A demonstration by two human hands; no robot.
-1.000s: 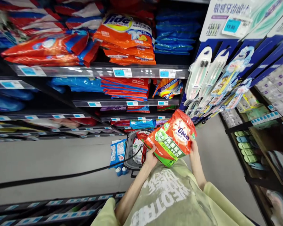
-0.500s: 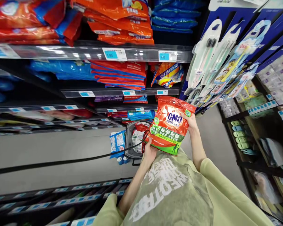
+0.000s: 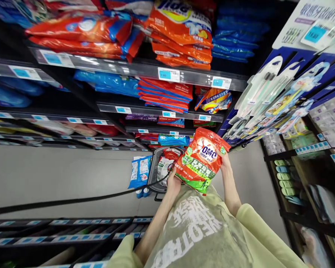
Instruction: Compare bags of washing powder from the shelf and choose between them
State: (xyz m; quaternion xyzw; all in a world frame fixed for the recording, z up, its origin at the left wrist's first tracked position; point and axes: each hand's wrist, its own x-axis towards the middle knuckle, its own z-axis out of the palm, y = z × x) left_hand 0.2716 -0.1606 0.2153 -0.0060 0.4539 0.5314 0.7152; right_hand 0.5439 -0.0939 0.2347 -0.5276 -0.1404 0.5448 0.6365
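Note:
A red and green OMO bag of laundry powder (image 3: 202, 160) is held in front of my body, its printed face turned up toward me. At its lower left edge my left hand (image 3: 173, 182) grips the bag, and a black cord passes by these fingers. My right hand (image 3: 222, 158) closes on the upper right side, thumb on the front; the other fingers are hidden behind the bag. Beneath and left of the bag, a dark grey shopping basket (image 3: 153, 171) stands on the floor with red and white packages inside, partly covered by the bag.
Blue packages (image 3: 141, 171) lie on the floor beside the basket. Shelves ahead carry orange Tide bags (image 3: 181, 28) and red packets (image 3: 164, 93). Toothbrush packs (image 3: 264, 89) hang at right. A black cord (image 3: 72, 201) crosses the aisle. Another shelf (image 3: 80, 238) stands at lower left.
The view has tilted up and swung left, so the shelves sit lower and further right. The bag has turned slightly clockwise and dropped a little, with both hands still on it.

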